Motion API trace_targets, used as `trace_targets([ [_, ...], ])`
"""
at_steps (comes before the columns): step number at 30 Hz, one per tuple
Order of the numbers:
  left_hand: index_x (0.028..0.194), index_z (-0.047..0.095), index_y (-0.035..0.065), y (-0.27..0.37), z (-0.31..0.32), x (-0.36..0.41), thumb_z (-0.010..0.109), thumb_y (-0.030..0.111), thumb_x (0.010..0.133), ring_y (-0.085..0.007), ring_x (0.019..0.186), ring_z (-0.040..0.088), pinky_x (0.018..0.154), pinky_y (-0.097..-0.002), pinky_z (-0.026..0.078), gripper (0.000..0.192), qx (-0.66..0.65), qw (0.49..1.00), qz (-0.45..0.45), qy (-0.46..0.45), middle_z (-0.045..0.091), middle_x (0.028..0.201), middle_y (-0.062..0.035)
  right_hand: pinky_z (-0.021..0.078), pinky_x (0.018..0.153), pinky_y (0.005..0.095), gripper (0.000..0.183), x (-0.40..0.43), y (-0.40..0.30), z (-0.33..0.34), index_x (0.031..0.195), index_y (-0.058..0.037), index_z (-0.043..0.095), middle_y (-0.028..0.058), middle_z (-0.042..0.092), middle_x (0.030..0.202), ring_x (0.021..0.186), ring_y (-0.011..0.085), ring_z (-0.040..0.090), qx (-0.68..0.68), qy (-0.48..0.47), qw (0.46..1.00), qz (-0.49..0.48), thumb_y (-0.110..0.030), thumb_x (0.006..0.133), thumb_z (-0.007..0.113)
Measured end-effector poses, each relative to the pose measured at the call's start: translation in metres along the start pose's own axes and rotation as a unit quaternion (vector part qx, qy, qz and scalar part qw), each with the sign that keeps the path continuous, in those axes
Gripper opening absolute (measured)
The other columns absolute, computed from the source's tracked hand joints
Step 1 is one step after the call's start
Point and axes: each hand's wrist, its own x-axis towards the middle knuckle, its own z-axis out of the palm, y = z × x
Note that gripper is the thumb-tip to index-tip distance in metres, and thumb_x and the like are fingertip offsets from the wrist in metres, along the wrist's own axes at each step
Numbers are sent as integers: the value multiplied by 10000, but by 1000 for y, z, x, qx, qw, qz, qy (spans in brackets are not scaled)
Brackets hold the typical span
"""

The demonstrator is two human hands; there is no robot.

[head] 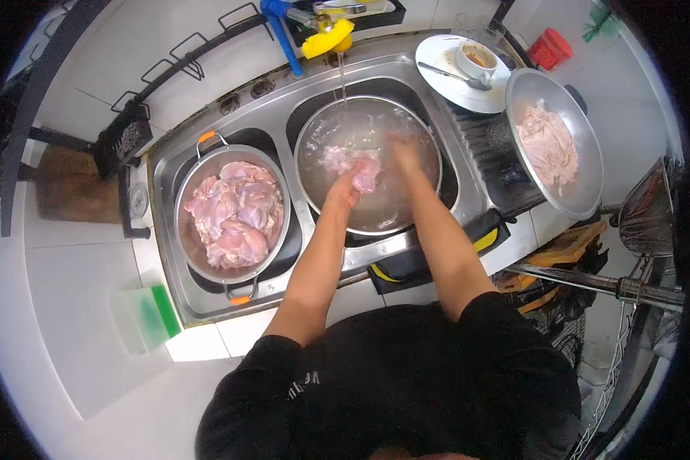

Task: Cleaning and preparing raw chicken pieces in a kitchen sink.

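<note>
A metal bowl of water sits in the right sink basin, and a thin stream from the faucet falls into it. My left hand grips a piece of raw, skinless chicken at the water's surface. Blurred by motion, my right hand is over or in the water just right of the meat; its fingers cannot be made out. In the left basin, a steel pot with orange-sleeved handles holds several raw chicken pieces.
On the right drainboard, a tilted metal bowl contains pale chicken skin. Behind it lies a white plate with a used cup and spoon. A green-lidded plastic container is left of the sink; a wire rack runs along the wall.
</note>
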Motion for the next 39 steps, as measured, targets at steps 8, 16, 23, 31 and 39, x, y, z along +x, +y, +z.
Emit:
trace_targets([
  [8,1136,474,44,-4,-2,-2,466,111,866,-212,971,541,811,-313,453,278,-39,998,33,-42,537,1105,-89,432,812,396,435,-29,25,74,981,20,596,269,574,946,936,351,556,-149,101,981,-76,-365,787,535],
  [16,1140,441,34,-5,14,-14,489,62,851,-230,971,538,783,-359,465,294,3,996,22,-87,535,1079,-107,453,760,423,539,15,9,22,1030,38,550,232,612,839,825,379,594,-193,-78,978,-6,-455,854,421],
  [23,1143,461,77,-1,22,-13,487,108,868,-225,935,560,728,-307,483,278,-57,996,36,-64,546,1081,-68,443,773,428,539,-29,37,56,1008,69,521,227,573,1018,928,354,570,0,-38,999,28,-426,885,349],
  [31,1152,454,67,-3,17,-13,492,57,846,-217,967,554,758,-309,489,309,-68,995,54,-47,540,1098,-96,452,741,438,381,-14,20,33,1077,-36,535,232,597,908,853,378,584,-286,-113,950,-62,-326,872,397],
  [39,1132,474,53,9,18,-23,558,154,806,-241,997,534,850,-374,442,352,-26,996,-16,-87,548,1081,-107,453,709,378,336,-21,10,32,963,-2,586,179,620,888,812,276,603,34,-11,999,31,-292,794,573],
])
